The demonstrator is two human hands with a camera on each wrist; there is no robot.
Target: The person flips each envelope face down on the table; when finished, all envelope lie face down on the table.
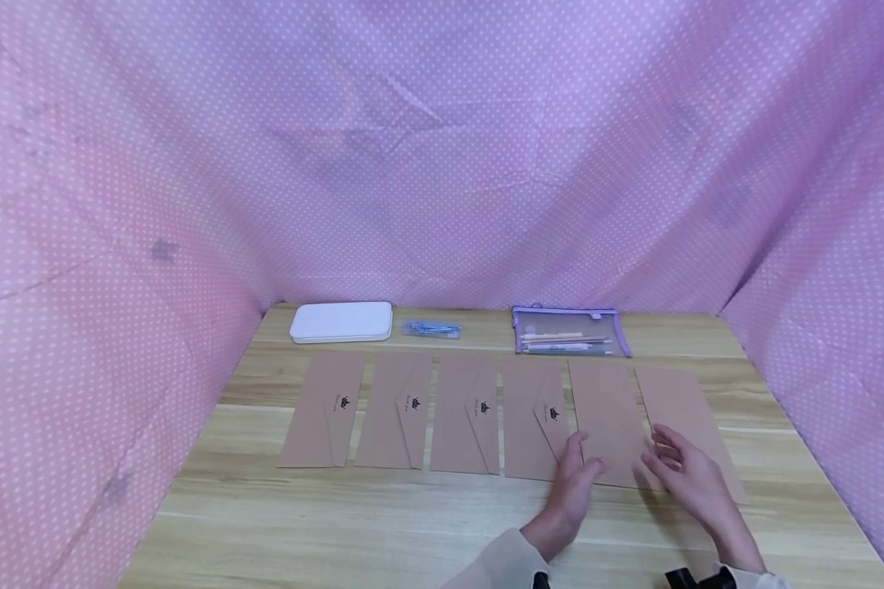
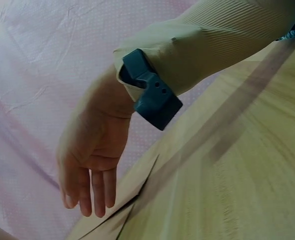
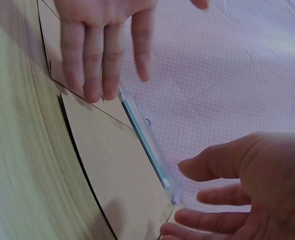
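Note:
Six brown paper envelopes lie side by side in a row in the head view. Four show a flap with a black crown print, such as the envelope (image 1: pixel 526 433) left of my hands; the last two lie plain side up. My left hand (image 1: pixel 569 495) is over the lower left edge of the fifth envelope (image 1: pixel 611 417), its fingers extended and gripping nothing. My right hand (image 1: pixel 696 483) is held with fingers loosely bent over the gap between the fifth and sixth envelope (image 1: pixel 681 401). In the right wrist view, the plain envelope (image 3: pixel 112 160) lies between both hands.
Behind the row stand a flat white case (image 1: pixel 341 321), a small clear packet with blue items (image 1: pixel 430 329) and a purple-edged mesh zip pouch (image 1: pixel 570 331) holding several pens. Pink dotted cloth (image 1: pixel 442 164) encloses the wooden table (image 1: pixel 339 523) at the back and sides.

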